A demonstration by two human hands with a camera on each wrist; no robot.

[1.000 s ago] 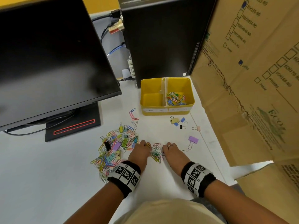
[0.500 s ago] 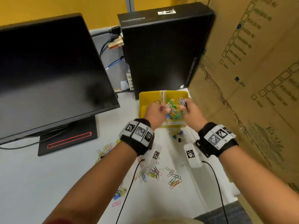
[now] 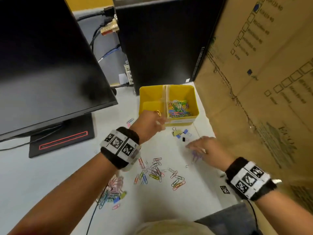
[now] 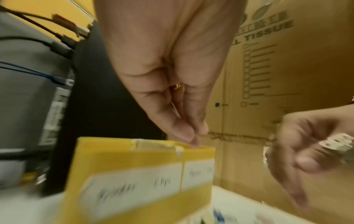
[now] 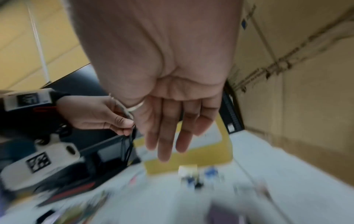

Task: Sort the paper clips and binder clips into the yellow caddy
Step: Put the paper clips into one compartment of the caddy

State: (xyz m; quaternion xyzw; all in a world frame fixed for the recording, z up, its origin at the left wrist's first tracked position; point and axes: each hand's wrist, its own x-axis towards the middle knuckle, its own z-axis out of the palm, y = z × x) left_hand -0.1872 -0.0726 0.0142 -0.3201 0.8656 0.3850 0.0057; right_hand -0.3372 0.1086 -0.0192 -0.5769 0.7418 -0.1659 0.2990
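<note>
So, head view: yellow caddy [image 3: 169, 100] sits far on the white desk [image 3: 42, 184]; right compartment holds paper clips [image 3: 178, 108], left looks empty. Loose paper clips [image 3: 157, 172] and binder clips [image 3: 180, 133] lie near; most sorting is left. Monitor [image 3: 47, 61] left, cardboard box [image 3: 262, 82] right. Left wrist view: left hand [image 4: 172, 68] fingertips together over the caddy rim, nothing visibly held. Right wrist view: right hand [image 5: 168, 91] fingers straight, empty.

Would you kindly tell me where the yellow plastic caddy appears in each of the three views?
Head: the yellow plastic caddy sits upper centre, in front of the black computer tower.
Left wrist: lower centre-left, its labelled front filling the foreground.
Right wrist: centre, blurred, partly behind the fingers.
Shared landmark: the brown cardboard box, right of the caddy in every view.
</note>
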